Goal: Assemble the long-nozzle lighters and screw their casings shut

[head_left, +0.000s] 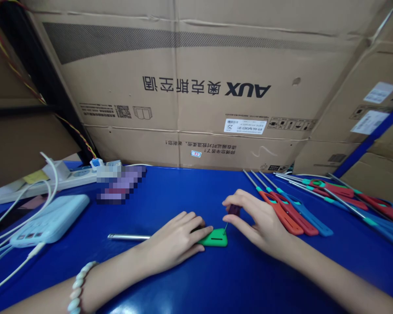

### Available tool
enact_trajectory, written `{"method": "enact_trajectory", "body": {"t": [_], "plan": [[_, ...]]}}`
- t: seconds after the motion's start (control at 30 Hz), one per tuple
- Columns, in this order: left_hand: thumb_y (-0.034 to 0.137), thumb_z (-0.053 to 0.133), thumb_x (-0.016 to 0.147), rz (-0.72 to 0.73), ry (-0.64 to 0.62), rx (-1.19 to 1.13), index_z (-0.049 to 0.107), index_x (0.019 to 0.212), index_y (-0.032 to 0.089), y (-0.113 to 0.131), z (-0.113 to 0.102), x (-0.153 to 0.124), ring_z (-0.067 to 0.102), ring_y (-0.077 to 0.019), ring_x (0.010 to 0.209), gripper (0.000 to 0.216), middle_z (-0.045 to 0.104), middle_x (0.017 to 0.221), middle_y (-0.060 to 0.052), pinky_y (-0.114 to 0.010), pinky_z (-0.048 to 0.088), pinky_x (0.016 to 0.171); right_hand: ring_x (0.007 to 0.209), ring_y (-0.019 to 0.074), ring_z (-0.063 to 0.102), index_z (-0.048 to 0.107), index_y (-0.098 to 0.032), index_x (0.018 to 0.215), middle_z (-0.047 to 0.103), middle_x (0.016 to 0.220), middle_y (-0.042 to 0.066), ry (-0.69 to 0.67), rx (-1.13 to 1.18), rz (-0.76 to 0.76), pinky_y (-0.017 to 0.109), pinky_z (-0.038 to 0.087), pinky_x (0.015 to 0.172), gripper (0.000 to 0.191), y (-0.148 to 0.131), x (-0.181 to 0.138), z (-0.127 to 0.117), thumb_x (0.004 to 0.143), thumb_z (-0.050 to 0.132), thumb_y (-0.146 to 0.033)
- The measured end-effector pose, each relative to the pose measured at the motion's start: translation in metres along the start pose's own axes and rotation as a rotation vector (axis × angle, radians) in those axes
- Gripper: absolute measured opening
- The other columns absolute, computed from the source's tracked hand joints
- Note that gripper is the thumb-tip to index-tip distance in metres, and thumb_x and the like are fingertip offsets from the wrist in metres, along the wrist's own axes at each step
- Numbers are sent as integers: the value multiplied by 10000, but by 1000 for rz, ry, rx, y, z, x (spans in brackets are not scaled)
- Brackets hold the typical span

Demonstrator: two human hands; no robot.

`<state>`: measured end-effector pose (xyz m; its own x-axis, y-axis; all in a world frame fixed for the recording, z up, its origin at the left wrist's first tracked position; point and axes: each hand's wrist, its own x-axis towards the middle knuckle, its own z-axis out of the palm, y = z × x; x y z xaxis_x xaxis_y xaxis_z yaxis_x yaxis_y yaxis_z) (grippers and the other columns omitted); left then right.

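Observation:
A green long-necked gas lighter [217, 238] lies flat on the blue table, its metal tube pointing left. My left hand [178, 237] is closed over its middle and hides much of the body. In my right hand [253, 218] a small screwdriver with a dark handle [234, 210] is pinched between thumb and fingers. Its thin shaft slants down to the right end of the green handle, and the tip appears to touch it near the upper edge. Beside my right hand lie an orange lighter [283, 214], a red lighter [298, 216] and a blue lighter [311, 218].
More lighters [356, 203] lie piled at the right. At the left are a light-blue power bank [50, 220] with white cables and a white power strip [75, 181]. A pixelated purple object [122, 185] lies behind. Large cardboard [190, 56] walls the back.

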<state>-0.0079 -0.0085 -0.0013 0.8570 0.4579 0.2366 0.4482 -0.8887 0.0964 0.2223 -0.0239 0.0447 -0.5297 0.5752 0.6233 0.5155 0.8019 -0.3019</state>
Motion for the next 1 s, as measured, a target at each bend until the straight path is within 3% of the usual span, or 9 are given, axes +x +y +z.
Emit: {"method": "enact_trajectory", "body": {"t": [0.13, 0.27, 0.33, 0.47, 0.6, 0.7, 0.83, 0.93, 1.0], "plan": [[315, 440, 958, 1, 4, 2, 491, 1271, 213, -1, 2, -1, 511, -217, 924, 333, 560, 1031, -77, -341, 424, 816, 824, 209, 610, 523, -167, 1064, 626, 909, 97, 11, -156, -53, 337, 508, 744, 176, -1, 0, -2, 922, 477, -259], [304, 449, 953, -11, -20, 18, 475, 1285, 217, -2, 3, -1, 505, -230, 944, 344, 556, 1046, -78, -364, 419, 838, 936, 167, 605, 468, -197, 1182, 609, 1059, 85, -178, 152, 68, 301, 506, 817, 255, -4, 3, -9, 955, 356, -163], [306, 444, 956, -12, -19, 19, 475, 1288, 220, -1, 2, -1, 506, -229, 948, 344, 556, 1050, -79, -360, 419, 841, 842, 151, 620, 489, -208, 1144, 629, 975, 62, -147, 140, 70, 280, 516, 763, 220, -1, 2, -7, 961, 369, -178], [314, 433, 961, -4, 2, 0, 490, 1278, 221, -1, 2, -1, 513, -218, 937, 335, 562, 1032, -79, -340, 425, 827, 800, 197, 628, 555, -177, 1064, 652, 924, 92, 20, -176, -45, 321, 516, 725, 197, 5, 0, -2, 941, 460, -298], [317, 437, 959, -1, 24, 3, 489, 1279, 222, -2, 3, -2, 513, -223, 938, 338, 562, 1028, -75, -357, 418, 844, 982, 199, 606, 499, -191, 1232, 626, 1092, 101, -79, -46, 23, 336, 505, 833, 300, 1, 4, -9, 959, 375, -206], [306, 450, 954, -4, 10, 0, 490, 1275, 221, -2, 3, -2, 512, -223, 937, 334, 562, 1032, -71, -348, 419, 832, 888, 165, 618, 517, -202, 1202, 637, 1011, 76, -117, 82, 42, 298, 517, 780, 281, 1, 5, -10, 957, 381, -179], [306, 455, 953, -12, -17, 7, 479, 1285, 222, -1, 3, -1, 508, -224, 945, 344, 559, 1045, -75, -346, 417, 834, 774, 202, 618, 584, -141, 1019, 638, 882, 110, -14, -176, -54, 331, 521, 695, 202, 2, 2, -5, 947, 433, -254], [302, 461, 949, -16, -26, 17, 466, 1294, 220, -1, 3, -1, 503, -235, 959, 354, 554, 1062, -78, -372, 410, 857, 1025, 227, 582, 520, -151, 1195, 612, 1101, 135, -112, -161, -63, 372, 490, 870, 285, -2, 3, -9, 957, 375, -208], [293, 467, 945, -16, -25, 24, 467, 1291, 216, -1, 3, -1, 502, -240, 960, 354, 554, 1064, -78, -380, 411, 859, 1042, 177, 575, 464, -191, 1274, 601, 1131, 100, -207, -16, -16, 311, 489, 883, 338, -6, 3, -12, 960, 341, -157]]}}
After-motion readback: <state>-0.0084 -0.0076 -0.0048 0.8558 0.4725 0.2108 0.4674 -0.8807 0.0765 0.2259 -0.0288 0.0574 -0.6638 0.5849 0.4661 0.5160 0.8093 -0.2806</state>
